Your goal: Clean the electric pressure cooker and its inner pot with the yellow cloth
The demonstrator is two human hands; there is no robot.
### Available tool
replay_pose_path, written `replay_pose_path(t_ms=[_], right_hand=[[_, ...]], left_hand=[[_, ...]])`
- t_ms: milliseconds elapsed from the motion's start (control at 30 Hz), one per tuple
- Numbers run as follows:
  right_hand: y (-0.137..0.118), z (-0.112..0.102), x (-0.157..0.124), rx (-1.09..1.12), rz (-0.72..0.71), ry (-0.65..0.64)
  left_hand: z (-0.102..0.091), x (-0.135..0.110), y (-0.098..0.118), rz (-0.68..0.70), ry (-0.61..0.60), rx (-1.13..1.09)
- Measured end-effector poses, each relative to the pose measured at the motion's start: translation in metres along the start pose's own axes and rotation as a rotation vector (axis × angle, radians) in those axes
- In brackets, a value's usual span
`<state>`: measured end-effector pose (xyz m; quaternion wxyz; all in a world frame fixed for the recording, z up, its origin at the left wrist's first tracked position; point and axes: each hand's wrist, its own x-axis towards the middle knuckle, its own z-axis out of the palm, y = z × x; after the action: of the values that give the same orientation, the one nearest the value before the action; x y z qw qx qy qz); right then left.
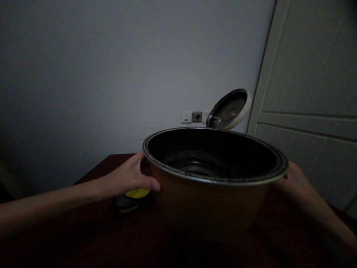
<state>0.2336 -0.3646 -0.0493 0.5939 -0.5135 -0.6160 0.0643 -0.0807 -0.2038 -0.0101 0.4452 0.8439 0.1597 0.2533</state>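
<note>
A rice cooker inner pot (212, 208), golden-brown outside and dark inside, is held up between my two hands in the middle of the view. My left hand (134, 175) grips its left side, thumb pressed on the outer wall and the other fingers out of sight behind it. On the opposite side my right hand (295, 178) is against the wall below the rim, its fingers mostly hidden by the pot. Behind the pot rises the raised lid of a rice cooker (230, 111); the cooker's body is hidden. Inside the pot only a dark, worn coating shows.
A dark red tabletop (111, 163) lies below, against a pale wall (111, 67). A yellow and black object (134, 201) rests under my left wrist. Wall sockets (192, 117) are beside the lid. At the right stands a panelled door (309, 74). The light is dim.
</note>
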Motion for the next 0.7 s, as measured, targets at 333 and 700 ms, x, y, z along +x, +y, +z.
replay_pose_path(t_ms=[333, 700], right_hand=[[-0.01, 0.008, 0.168, 0.172, -0.075, -0.053], [0.059, 0.04, 0.242, 0.291, 0.014, -0.153]], left_hand=[[-0.096, 0.111, 0.041, 0.186, 0.09, 0.248], [-0.15, 0.194, -0.023, 0.198, 0.034, 0.215]])
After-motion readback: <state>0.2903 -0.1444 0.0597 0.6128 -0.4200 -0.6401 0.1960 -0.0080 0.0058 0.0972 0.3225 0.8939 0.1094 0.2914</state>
